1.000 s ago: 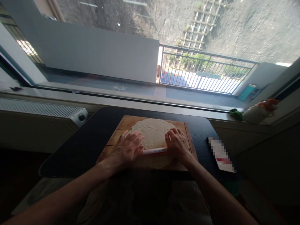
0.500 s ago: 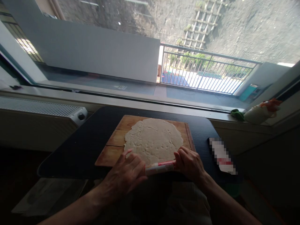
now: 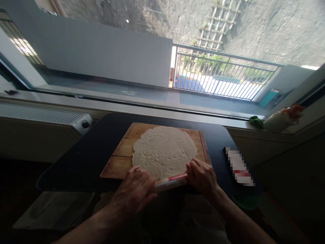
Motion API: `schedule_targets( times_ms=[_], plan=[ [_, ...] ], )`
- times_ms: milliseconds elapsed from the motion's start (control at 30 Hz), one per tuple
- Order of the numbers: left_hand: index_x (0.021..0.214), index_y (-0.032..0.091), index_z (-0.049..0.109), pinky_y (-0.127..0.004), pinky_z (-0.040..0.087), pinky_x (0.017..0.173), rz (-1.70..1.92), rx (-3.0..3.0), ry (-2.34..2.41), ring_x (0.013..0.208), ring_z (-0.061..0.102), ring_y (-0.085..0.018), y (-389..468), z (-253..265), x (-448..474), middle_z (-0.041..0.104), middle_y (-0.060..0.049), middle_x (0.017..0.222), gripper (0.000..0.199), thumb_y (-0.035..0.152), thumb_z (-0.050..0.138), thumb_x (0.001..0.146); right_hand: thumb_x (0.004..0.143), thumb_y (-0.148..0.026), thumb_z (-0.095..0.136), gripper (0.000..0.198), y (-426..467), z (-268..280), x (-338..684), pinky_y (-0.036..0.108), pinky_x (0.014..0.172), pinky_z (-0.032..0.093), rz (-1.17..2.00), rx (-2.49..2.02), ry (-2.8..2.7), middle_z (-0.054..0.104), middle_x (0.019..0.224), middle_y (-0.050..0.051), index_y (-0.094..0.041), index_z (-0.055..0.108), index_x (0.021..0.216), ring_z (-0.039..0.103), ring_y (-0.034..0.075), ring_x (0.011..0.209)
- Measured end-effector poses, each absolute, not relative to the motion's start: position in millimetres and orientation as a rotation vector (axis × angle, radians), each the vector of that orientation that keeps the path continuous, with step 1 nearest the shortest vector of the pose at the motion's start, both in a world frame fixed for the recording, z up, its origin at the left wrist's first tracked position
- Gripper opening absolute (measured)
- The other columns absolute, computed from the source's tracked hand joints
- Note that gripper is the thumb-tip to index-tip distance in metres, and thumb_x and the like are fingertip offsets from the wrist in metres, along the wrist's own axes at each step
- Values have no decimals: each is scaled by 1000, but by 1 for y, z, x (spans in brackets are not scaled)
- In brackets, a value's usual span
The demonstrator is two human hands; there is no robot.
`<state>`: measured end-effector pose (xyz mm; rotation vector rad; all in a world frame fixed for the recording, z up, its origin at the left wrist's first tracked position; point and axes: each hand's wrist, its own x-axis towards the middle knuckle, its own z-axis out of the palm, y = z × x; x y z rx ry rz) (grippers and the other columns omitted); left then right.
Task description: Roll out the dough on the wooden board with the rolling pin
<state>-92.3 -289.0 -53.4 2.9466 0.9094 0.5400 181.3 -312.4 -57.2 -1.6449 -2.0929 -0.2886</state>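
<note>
A wide, flat sheet of dough (image 3: 165,149) with a ragged edge and small dents lies on a wooden cutting board (image 3: 122,157). At its near edge, a rolling pin (image 3: 170,183) in a red and white printed wrapper spans the gap between my hands. My left hand (image 3: 138,186) is closed round its left end, and my right hand (image 3: 202,174) is closed round its right end. Both ends of the pin are hidden under the fingers. The near side of the board is partly covered by my hands and the pin.
The board rests on a dark table (image 3: 76,162) with rounded corners. At the right lies a pixelated, phone-shaped object (image 3: 240,167). Past the table are a white radiator (image 3: 45,117) and a window sill holding a pale jug (image 3: 278,121) and a green cloth-like item (image 3: 256,122).
The whole view has shifted slightly, with the board and table a little further left and up. Both hands keep their hold on the rolling pin, and the dough looks much the same.
</note>
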Motion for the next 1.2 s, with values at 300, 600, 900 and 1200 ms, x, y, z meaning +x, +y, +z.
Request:
schedule_targets(
  times_ms=[300, 600, 900, 1200],
  plan=[
    [98, 21, 55, -46, 29, 99, 438, 2939, 934, 91, 52, -19, -272, -32, -115, 59, -1, 91, 16, 34, 53, 87, 95, -28, 38, 31, -305, -43, 156, 26, 56, 26, -271, -1651, -2102, 54, 67, -1, -19, 49, 68, 44, 9, 56],
    [96, 23, 58, -42, 31, 95, 391, 2906, 983, 93, 51, -20, -260, -30, -126, 60, -2, 92, 18, 38, 49, 90, 96, -27, 38, 32, -298, -48, 141, 25, 58, 30, -221, -1675, -2020, 56, 69, 1, -20, 49, 68, 47, 11, 59],
    [100, 24, 60, -38, 32, 87, 343, 2890, 979, 90, 51, -19, -244, -28, -137, 59, -2, 91, 26, 44, 45, 91, 97, -30, 38, 33, -294, -45, 135, 25, 57, 29, -227, -1698, -2002, 55, 66, 0, -20, 49, 67, 46, 11, 57],
    [98, 24, 60, -37, 32, 88, 402, 2856, 900, 91, 50, -19, -255, -31, -126, 58, -2, 90, 22, 40, 48, 90, 96, -27, 38, 33, -306, -46, 146, 25, 58, 30, -274, -1647, -2042, 55, 66, 1, -20, 49, 66, 49, 12, 60]
  ],
)
